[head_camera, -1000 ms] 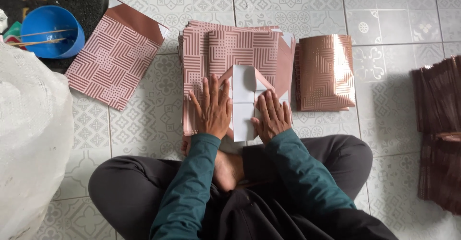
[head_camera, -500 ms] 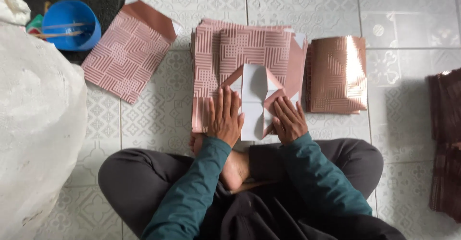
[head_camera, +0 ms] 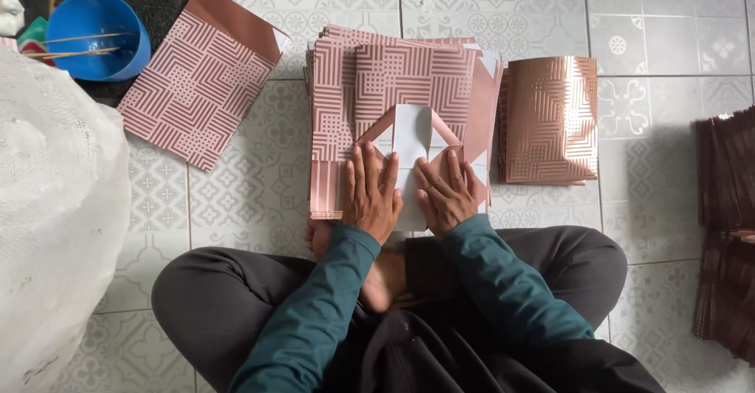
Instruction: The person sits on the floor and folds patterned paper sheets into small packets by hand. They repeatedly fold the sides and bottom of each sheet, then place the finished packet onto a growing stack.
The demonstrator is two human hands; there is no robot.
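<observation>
Both hands flat, fingers spread, grasping nothing: left hand (head_camera: 371,196), right hand (head_camera: 447,196) pressing folded white paper (head_camera: 410,137) atop patterned sheet stack (head_camera: 346,94) | shiny stack (head_camera: 550,118) just right, loose sheet (head_camera: 197,86) left, white sack (head_camera: 55,220) far left | patterned tile floor (head_camera: 653,31), open ahead

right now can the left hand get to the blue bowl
Probably yes, with a long stretch. The left hand lies flat on the folded paper, and the blue bowl sits far up and to the left. Only the flat patterned bag lies between them, nothing tall.
</observation>
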